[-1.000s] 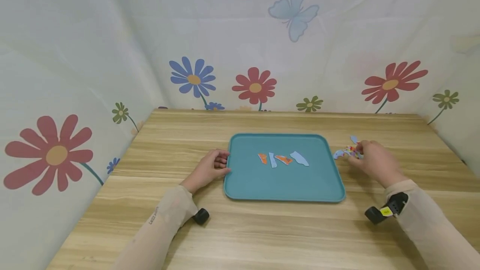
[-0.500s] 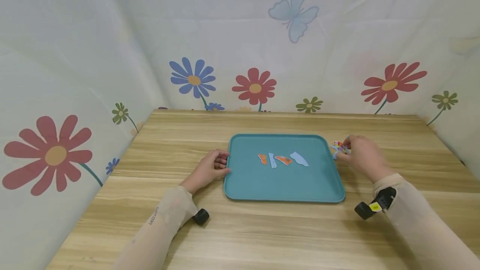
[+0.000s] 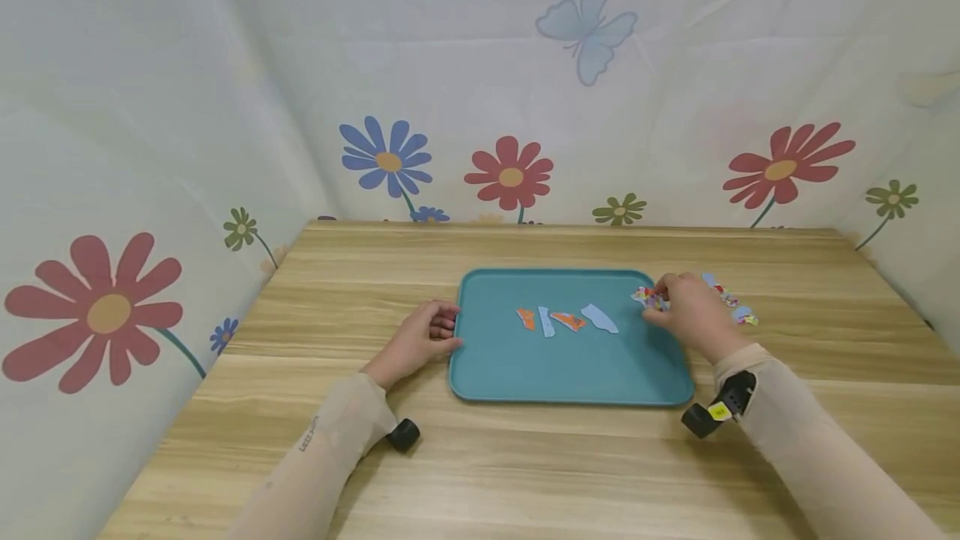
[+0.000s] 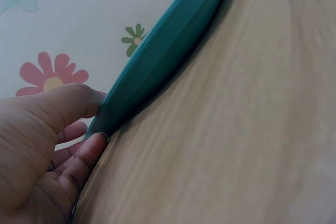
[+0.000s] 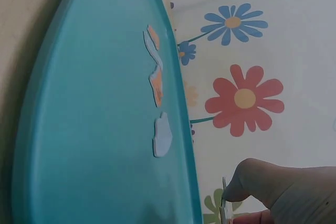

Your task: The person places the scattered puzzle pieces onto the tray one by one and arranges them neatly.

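Observation:
A teal tray lies in the middle of the wooden table. On it sit several flat cut-out pieces in a row: an orange one, a pale blue one, another orange one and a larger pale blue one. My right hand pinches a multicoloured piece just above the tray's far right corner. In the right wrist view the piece shows edge-on between thumb and finger. My left hand grips the tray's left rim, thumb on top.
A few more coloured pieces lie on the table right of the tray. Flower-printed cloth walls close the table in at the back and both sides. Bare wood stretches in front of the tray.
My right hand picked a multicoloured piece off the table and carried it left, from beside the tray to over its far right corner. The left hand stayed on the rim.

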`<action>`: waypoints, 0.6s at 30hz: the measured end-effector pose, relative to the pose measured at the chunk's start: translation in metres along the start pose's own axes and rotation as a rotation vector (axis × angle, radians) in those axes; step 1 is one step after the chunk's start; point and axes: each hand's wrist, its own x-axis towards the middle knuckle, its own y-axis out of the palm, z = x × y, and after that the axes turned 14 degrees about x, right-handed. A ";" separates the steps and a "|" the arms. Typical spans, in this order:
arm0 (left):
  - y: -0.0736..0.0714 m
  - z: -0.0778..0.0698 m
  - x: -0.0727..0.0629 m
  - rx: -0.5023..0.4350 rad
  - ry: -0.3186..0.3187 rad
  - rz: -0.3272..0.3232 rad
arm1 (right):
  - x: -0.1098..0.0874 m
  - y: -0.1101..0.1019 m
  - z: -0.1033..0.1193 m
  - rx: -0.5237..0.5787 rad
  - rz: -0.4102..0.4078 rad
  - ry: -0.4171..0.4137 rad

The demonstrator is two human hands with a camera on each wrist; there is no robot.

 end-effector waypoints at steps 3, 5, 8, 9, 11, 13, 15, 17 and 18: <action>0.001 0.001 0.000 -0.002 0.003 -0.001 | 0.003 0.006 0.001 -0.006 -0.009 -0.019; 0.000 0.000 0.000 0.002 -0.004 0.001 | 0.006 0.010 0.002 -0.001 -0.006 -0.022; -0.001 -0.002 -0.001 0.010 -0.014 0.004 | 0.009 0.016 0.001 0.017 0.008 -0.020; -0.001 -0.003 -0.002 0.014 -0.013 0.004 | 0.010 0.017 0.001 0.024 0.012 -0.021; -0.001 -0.004 -0.002 0.015 -0.014 0.002 | 0.011 0.020 0.001 0.025 0.017 -0.021; -0.002 -0.004 -0.002 0.013 -0.015 -0.001 | 0.011 0.022 0.001 0.025 0.020 -0.017; -0.002 -0.005 -0.002 0.016 -0.010 -0.001 | 0.012 0.023 0.001 0.026 0.024 -0.015; -0.002 -0.006 -0.002 0.010 -0.015 0.001 | 0.012 0.025 0.001 0.023 0.028 -0.011; -0.002 -0.006 -0.002 0.010 -0.016 0.002 | 0.013 0.026 0.001 0.021 0.029 -0.010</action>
